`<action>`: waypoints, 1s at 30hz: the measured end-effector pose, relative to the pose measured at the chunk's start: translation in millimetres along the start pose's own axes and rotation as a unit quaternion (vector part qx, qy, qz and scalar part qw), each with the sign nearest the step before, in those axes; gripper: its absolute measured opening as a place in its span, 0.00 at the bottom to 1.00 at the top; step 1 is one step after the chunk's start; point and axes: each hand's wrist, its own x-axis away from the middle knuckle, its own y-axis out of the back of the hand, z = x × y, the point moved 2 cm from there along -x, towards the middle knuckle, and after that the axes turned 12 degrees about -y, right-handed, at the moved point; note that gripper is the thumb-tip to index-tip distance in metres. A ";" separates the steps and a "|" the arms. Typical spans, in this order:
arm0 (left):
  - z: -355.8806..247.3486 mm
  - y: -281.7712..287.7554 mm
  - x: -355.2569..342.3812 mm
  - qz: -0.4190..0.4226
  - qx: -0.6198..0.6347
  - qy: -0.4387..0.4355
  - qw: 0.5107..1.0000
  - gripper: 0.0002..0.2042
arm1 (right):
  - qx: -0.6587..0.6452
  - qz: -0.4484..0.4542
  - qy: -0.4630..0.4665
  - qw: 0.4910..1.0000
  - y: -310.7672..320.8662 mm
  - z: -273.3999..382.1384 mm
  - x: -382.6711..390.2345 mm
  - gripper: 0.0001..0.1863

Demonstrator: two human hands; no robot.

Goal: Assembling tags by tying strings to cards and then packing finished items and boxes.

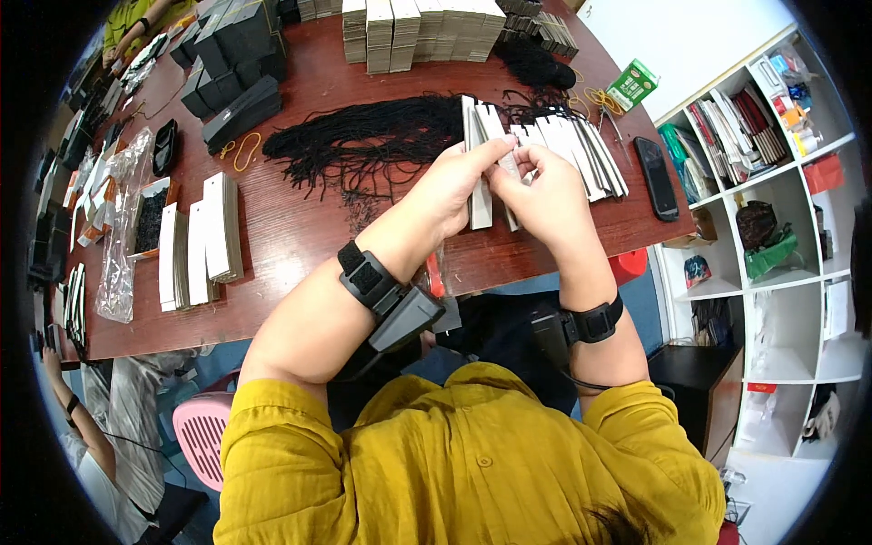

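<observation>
Over the table's near edge, my left hand [456, 178] is closed with its thumb pressed on narrow white card tags [481, 204]. Thumb and finger of my right hand [548, 193] pinch close to the left thumb tip, at the upper part of a tag; what lies exactly between these fingertips is too small to make out. Just right of my hands, more white tags [595, 163] lie fanned out, with black cords at their far ends. A long bundle of black cords [372, 136] stretches to the left of my hands.
Stacks of white tags [218, 227] stand at left beside a box of small black pieces [150, 218]. Grey card stacks [391, 36] and black boxes [241, 45] sit at the back. A black phone [656, 177] lies at right. Another person's arm [86, 422] shows at lower left.
</observation>
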 end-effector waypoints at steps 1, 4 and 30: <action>0.2 0.3 -0.4 -0.006 -0.020 0.006 1.000 0.13 | 0.036 -0.018 0.004 0.999 -0.7 2.7 4.0 0.19; -1.9 0.3 -3.1 -0.046 -0.021 -0.002 0.999 0.10 | 0.038 -0.019 0.021 0.999 6.8 -0.5 8.3 0.21; -6.6 5.9 -5.7 -0.091 -0.005 -0.029 0.995 0.08 | 0.299 -0.104 -0.060 0.947 2.0 -26.7 -18.5 0.25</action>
